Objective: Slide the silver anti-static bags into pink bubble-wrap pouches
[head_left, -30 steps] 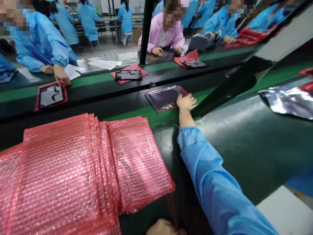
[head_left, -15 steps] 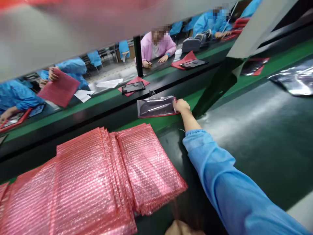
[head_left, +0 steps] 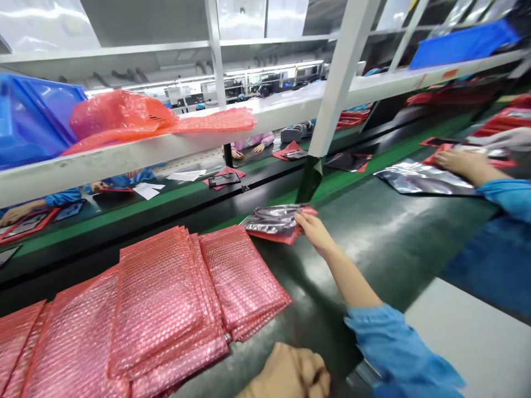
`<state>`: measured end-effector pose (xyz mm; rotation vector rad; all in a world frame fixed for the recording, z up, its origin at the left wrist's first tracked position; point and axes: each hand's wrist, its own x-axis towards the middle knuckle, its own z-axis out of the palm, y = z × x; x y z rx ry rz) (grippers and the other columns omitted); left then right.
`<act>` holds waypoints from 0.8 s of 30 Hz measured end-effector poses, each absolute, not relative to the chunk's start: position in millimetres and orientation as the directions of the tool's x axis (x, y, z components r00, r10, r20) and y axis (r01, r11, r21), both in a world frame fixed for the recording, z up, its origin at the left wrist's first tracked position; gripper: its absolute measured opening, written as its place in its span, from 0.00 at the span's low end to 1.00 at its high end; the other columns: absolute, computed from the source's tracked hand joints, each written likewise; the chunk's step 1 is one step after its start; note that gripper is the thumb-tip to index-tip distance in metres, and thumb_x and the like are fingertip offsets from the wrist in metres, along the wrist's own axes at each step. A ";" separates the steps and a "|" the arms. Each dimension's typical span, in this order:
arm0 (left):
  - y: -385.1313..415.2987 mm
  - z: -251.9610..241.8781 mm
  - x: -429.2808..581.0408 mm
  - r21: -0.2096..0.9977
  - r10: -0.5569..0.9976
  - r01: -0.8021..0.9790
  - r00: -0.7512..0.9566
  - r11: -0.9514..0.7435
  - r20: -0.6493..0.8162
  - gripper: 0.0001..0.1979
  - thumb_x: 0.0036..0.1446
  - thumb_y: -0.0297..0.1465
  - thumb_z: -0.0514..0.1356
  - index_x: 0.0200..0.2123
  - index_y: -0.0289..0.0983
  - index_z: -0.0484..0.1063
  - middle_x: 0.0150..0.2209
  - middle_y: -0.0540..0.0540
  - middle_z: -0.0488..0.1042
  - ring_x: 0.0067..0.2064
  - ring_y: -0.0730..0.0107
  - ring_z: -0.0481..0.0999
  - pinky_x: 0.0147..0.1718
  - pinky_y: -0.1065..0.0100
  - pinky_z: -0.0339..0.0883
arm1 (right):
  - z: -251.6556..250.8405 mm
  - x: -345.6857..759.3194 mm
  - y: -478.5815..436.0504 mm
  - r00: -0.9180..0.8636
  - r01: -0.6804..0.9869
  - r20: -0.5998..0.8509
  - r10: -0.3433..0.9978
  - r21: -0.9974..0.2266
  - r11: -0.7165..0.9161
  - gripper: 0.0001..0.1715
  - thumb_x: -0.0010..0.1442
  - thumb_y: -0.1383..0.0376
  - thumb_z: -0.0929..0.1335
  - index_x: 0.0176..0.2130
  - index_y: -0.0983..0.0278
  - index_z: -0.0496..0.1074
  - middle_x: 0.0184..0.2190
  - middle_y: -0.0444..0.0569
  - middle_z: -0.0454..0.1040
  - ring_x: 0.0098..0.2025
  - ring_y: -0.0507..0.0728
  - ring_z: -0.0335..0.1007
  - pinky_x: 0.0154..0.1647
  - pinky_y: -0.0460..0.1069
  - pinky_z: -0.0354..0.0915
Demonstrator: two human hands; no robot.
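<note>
My right hand [head_left: 313, 229] reaches forward, its thumb and fingers closed on the near right edge of a flat packet [head_left: 271, 219]. The packet has a dark face under shiny clear film and red bubble wrap beneath. It is tilted over the green bench, close to the far corner of the bubble wrap pouches. Low in the view, my left hand [head_left: 292, 373] is curled with its fingers folded in, and nothing shows in it. Stacks of red bubble wrap pouches [head_left: 160, 298] lie to its left, overlapping one another.
A slanted white post [head_left: 338, 83] stands beyond my right hand. Overhead, a shelf [head_left: 232, 135] carries red plastic wrap and a blue bin [head_left: 35, 119]. At right, a co-worker's hand [head_left: 464, 163] works near a silvery film bag [head_left: 423, 178]. Other people sit across the conveyor.
My right hand has drawn the packet from the green strip nearer to me, and the packet has tilted. My view has risen, showing the shelf; my left hand shows more.
</note>
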<state>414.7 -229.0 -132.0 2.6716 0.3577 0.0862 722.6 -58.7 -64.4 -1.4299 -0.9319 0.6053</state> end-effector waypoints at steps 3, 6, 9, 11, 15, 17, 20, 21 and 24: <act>-232.6 -132.9 415.1 0.575 0.348 0.312 0.936 -0.756 -0.049 0.07 0.70 0.40 0.59 0.39 0.47 0.74 0.37 0.44 0.84 0.39 0.53 0.87 0.36 0.58 0.80 | -96.8 720.7 -147.1 0.536 0.278 0.136 0.833 -0.960 -0.023 0.35 0.59 0.31 0.72 0.26 0.58 0.71 0.21 0.45 0.71 0.26 0.58 0.67 0.30 0.53 0.65; -232.1 -128.2 414.1 0.565 0.376 0.328 0.926 -0.757 -0.033 0.07 0.71 0.37 0.57 0.39 0.44 0.74 0.38 0.45 0.84 0.40 0.56 0.87 0.40 0.61 0.78 | -115.5 713.1 -214.4 0.457 0.391 0.052 0.888 -0.909 -0.148 0.33 0.64 0.34 0.69 0.27 0.57 0.76 0.25 0.48 0.77 0.30 0.63 0.74 0.36 0.56 0.68; -231.0 -123.6 411.7 0.553 0.367 0.299 0.930 -0.778 0.013 0.07 0.72 0.34 0.56 0.39 0.43 0.73 0.39 0.47 0.84 0.40 0.60 0.86 0.40 0.65 0.75 | -112.4 713.0 -237.5 0.518 0.527 0.094 0.850 -0.818 -0.231 0.31 0.68 0.38 0.66 0.31 0.57 0.81 0.32 0.49 0.82 0.36 0.65 0.77 0.42 0.57 0.69; -229.9 -121.1 410.2 0.547 0.364 0.289 0.931 -0.786 0.031 0.08 0.72 0.34 0.56 0.40 0.43 0.73 0.39 0.48 0.84 0.40 0.61 0.86 0.39 0.65 0.73 | -105.4 721.2 -229.4 0.597 0.592 0.173 0.784 -0.755 -0.284 0.28 0.67 0.39 0.67 0.35 0.57 0.81 0.34 0.50 0.82 0.36 0.64 0.75 0.42 0.55 0.68; -227.9 -117.2 408.2 0.515 0.364 0.297 0.931 -0.804 0.032 0.09 0.74 0.34 0.54 0.39 0.43 0.72 0.38 0.47 0.83 0.40 0.60 0.85 0.38 0.65 0.71 | -101.2 745.6 -191.1 0.619 0.634 0.132 0.774 -0.666 -0.393 0.25 0.57 0.41 0.74 0.33 0.59 0.74 0.28 0.47 0.77 0.30 0.58 0.69 0.33 0.50 0.62; -226.9 -116.3 407.4 0.500 0.361 0.302 0.932 -0.812 0.023 0.09 0.74 0.34 0.55 0.39 0.42 0.73 0.37 0.48 0.83 0.39 0.60 0.85 0.37 0.65 0.70 | -102.2 753.7 -175.3 0.575 0.636 0.069 0.815 -0.664 -0.393 0.26 0.57 0.42 0.75 0.26 0.58 0.69 0.23 0.44 0.73 0.26 0.55 0.64 0.30 0.49 0.58; -224.8 -116.5 406.4 0.488 0.359 0.297 0.933 -0.821 0.036 0.09 0.74 0.33 0.56 0.39 0.42 0.74 0.37 0.48 0.83 0.39 0.61 0.84 0.37 0.66 0.69 | -99.9 759.3 -163.3 0.477 0.623 0.031 0.879 -0.717 -0.313 0.29 0.58 0.43 0.75 0.21 0.58 0.66 0.18 0.42 0.69 0.24 0.53 0.62 0.29 0.48 0.56; -224.0 -116.8 406.0 0.489 0.358 0.291 0.932 -0.822 0.048 0.09 0.74 0.33 0.56 0.39 0.42 0.74 0.36 0.48 0.83 0.38 0.62 0.84 0.36 0.66 0.69 | -97.7 760.2 -162.2 0.458 0.615 0.036 0.888 -0.734 -0.287 0.29 0.58 0.44 0.75 0.20 0.59 0.66 0.17 0.41 0.69 0.24 0.53 0.62 0.29 0.47 0.56; -222.3 -117.7 404.9 0.504 0.373 0.278 0.923 -0.818 0.095 0.08 0.73 0.32 0.58 0.38 0.42 0.75 0.35 0.50 0.82 0.36 0.65 0.83 0.35 0.67 0.68 | -87.9 760.0 -164.2 0.442 0.601 0.080 0.894 -0.766 -0.228 0.29 0.58 0.44 0.75 0.20 0.59 0.67 0.18 0.41 0.69 0.26 0.53 0.62 0.30 0.47 0.57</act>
